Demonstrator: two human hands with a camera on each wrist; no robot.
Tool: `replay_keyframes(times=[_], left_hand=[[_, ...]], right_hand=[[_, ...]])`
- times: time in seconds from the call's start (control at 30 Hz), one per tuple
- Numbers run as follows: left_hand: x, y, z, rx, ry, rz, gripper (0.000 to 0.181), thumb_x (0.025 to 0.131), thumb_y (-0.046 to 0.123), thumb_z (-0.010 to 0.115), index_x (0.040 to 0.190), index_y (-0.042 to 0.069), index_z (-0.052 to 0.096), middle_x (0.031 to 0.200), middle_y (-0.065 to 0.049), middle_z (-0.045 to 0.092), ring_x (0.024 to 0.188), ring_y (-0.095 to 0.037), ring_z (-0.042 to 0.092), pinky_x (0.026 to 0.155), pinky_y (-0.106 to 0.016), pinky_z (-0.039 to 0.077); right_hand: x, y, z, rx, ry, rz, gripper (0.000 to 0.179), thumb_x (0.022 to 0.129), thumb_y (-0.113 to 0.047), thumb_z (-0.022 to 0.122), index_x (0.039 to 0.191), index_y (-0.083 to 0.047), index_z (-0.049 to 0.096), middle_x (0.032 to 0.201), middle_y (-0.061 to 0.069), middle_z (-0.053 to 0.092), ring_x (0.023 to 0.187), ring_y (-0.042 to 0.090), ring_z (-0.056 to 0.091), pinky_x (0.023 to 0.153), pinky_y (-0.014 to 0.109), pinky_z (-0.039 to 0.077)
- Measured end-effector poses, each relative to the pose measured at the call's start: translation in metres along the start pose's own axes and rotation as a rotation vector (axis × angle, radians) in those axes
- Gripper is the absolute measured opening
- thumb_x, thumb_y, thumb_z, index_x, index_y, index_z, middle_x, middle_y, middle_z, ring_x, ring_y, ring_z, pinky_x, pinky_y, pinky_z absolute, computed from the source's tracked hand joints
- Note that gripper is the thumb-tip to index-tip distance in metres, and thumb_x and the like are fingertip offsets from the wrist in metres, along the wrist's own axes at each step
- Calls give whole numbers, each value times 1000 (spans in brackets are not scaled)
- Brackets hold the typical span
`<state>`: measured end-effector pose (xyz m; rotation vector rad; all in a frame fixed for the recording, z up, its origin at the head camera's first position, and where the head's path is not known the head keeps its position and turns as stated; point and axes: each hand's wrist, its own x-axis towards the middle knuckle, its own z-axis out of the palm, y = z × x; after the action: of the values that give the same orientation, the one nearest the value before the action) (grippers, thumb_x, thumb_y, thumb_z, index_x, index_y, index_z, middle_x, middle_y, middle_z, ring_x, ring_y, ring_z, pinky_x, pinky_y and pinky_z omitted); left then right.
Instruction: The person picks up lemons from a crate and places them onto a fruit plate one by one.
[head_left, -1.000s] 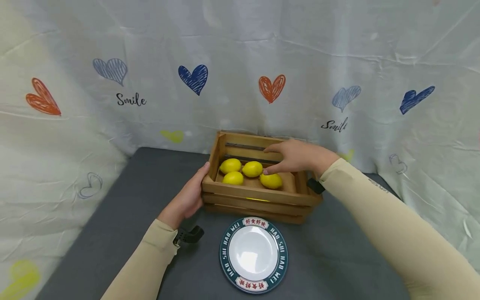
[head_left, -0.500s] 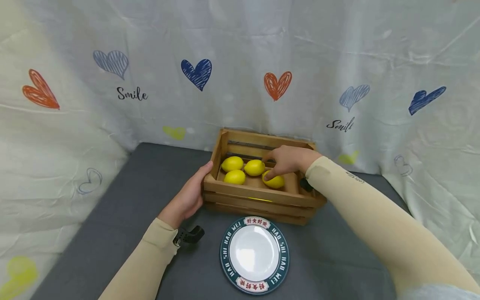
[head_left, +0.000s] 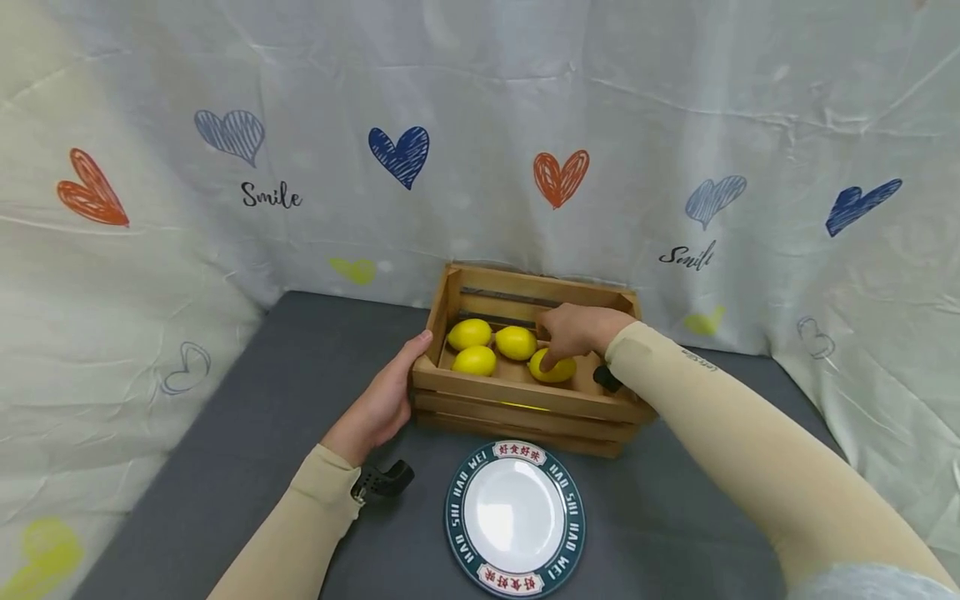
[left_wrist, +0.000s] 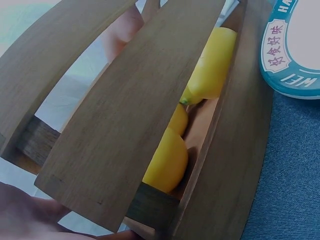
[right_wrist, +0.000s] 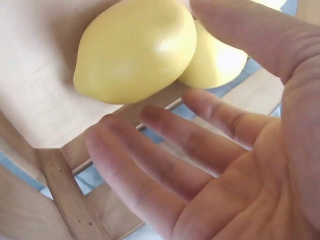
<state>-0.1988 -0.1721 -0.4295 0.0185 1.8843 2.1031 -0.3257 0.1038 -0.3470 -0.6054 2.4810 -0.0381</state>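
Note:
A slatted wooden crate [head_left: 525, 400] stands on the dark table with several yellow lemons inside. My left hand [head_left: 382, 404] grips its left end, thumb up at the rim; in the left wrist view that hand [left_wrist: 30, 215] shows at the lower left beside the slats. Inside the crate, my right hand [head_left: 581, 327] is over the rightmost lemon [head_left: 552, 367]. In the right wrist view, the thumb reaches the end of this lemon [right_wrist: 135, 50], while the other fingers [right_wrist: 135, 175] spread below it with a gap. Another lemon [right_wrist: 215, 57] lies just behind.
A round plate [head_left: 514, 518] with a dark green lettered rim lies in front of the crate. A white cloth [head_left: 480, 100] printed with hearts hangs close behind the crate. The dark tabletop [head_left: 247, 433] extends to the left.
My right hand has lowered into the crate, and its thumb has come over the rightmost lemon. The left hand keeps its place at the crate's left end.

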Motion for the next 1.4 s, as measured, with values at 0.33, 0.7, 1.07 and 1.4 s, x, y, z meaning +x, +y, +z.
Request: replay_keyframes(times=[0.33, 0.7, 1.07, 1.4], left_hand=[[1, -1, -1, 1, 6, 3, 82, 111, 64, 37, 176, 28, 2, 183, -5, -2, 168, -36, 5, 134, -66, 11], [1, -1, -5, 7, -11, -11, 86, 109, 69, 38, 175, 30, 2, 183, -5, -2, 167, -37, 5, 132, -69, 12], [1, -1, -3, 18, -20, -29, 84, 109, 67, 37, 176, 29, 1, 183, -5, -4, 168, -37, 4, 132, -70, 11], [0, 0, -8, 26, -10, -39, 85, 109, 69, 38, 175, 31, 2, 183, -5, -4, 168, -36, 3, 131, -73, 7]], right_hand=[[7, 1, 2, 39, -86, 66, 71, 98, -34, 80, 157, -6, 54, 157, 16, 58, 118, 29, 67, 92, 45, 65], [11, -4, 6, 11, -103, 66, 59, 95, -27, 83, 147, -8, 62, 140, 12, 65, 111, 27, 66, 87, 41, 65], [10, -6, 7, -13, -109, 66, 61, 91, -25, 85, 146, -10, 64, 138, 10, 66, 113, 26, 66, 87, 44, 64], [-13, -9, -2, -114, 5, -17, 55, 96, -29, 84, 144, -10, 66, 134, 9, 70, 110, 25, 63, 104, 44, 55]])
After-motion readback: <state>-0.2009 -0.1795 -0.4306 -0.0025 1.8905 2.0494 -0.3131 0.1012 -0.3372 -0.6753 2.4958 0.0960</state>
